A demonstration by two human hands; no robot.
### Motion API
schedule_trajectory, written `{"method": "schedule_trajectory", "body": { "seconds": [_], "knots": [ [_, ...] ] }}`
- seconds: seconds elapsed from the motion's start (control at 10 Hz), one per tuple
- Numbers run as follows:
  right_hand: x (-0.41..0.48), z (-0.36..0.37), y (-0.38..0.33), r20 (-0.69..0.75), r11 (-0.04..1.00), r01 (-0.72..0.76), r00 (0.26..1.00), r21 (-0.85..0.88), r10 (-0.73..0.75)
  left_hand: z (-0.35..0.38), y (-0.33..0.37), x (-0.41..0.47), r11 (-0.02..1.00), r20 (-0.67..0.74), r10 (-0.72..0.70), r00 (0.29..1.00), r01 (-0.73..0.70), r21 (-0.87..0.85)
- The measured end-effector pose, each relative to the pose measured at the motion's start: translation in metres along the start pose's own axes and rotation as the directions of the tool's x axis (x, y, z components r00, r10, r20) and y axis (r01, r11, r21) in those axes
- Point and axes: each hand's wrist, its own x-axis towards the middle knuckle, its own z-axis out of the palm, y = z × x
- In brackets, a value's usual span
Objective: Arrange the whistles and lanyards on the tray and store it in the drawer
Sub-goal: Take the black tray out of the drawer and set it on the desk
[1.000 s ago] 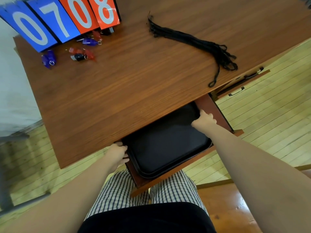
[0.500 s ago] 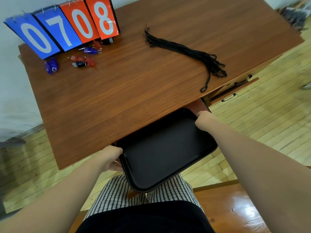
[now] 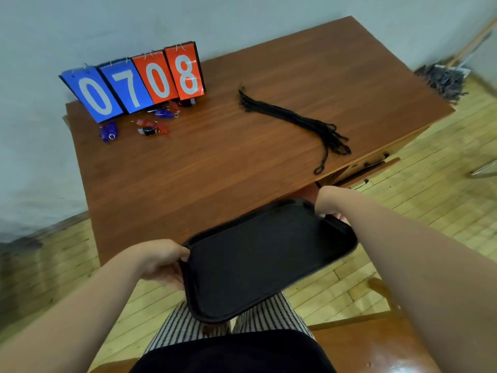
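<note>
Wooden table (image 3: pixel 242 162) holds the whistles (image 3: pixel 150 125) near the scoreboard (image 3: pixel 134 84) and the lanyards (image 3: pixel 295 119) to the right. Both hands, left (image 3: pixel 158 262) and right (image 3: pixel 329 204), clamp opposite edges of the black tray (image 3: pixel 266 259), held above the lap. Keep it level and set it on bare wood between the two piles.

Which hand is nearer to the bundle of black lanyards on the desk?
Right. The right hand grips the tray just below the lanyards at the desk's near edge; the left hand holds the tray's opposite side, farther away.

Wooden desk (image 3: pixel 242 162), plank floor (image 3: pixel 430 211), pale wall (image 3: pixel 40 36)
</note>
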Motion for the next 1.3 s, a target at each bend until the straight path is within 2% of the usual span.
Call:
{"method": "schedule_trajectory", "body": {
  "seconds": [0.1,0.2,0.4,0.6,0.7,1.0,1.3],
  "knots": [
    [0.001,-0.002,-0.004,0.032,0.994,-0.060,0.998,-0.092,0.063,-0.007,0.006,0.000,0.998,-0.067,0.065,0.996,-0.065,-0.003],
    [0.015,0.002,0.000,0.041,0.989,-0.117,0.992,-0.094,0.121,-0.015,0.014,-0.004,0.989,-0.093,0.145,0.985,-0.140,0.055],
    [0.046,0.001,-0.005,-0.071,0.991,-0.072,0.994,0.116,0.081,-0.043,0.031,-0.008,0.977,-0.225,0.213,0.951,-0.204,0.062],
    [0.064,0.001,-0.027,-0.118,0.986,-0.056,0.990,0.159,0.076,-0.060,0.036,0.008,0.969,-0.383,0.201,0.902,-0.241,-0.058],
    [0.076,0.004,-0.036,-0.193,0.969,-0.013,0.979,0.248,0.063,-0.069,0.032,0.014,0.969,-0.392,0.217,0.894,-0.246,-0.026],
    [0.104,0.007,-0.066,-0.204,0.820,0.056,0.976,0.569,0.075,-0.089,0.026,0.041,0.889,-0.444,0.252,0.860,-0.387,-0.246],
    [0.125,0.003,-0.085,-0.196,0.688,0.111,0.979,0.717,0.047,-0.106,0.025,0.056,0.787,-0.503,0.290,0.815,-0.501,-0.359]
  ]
}}
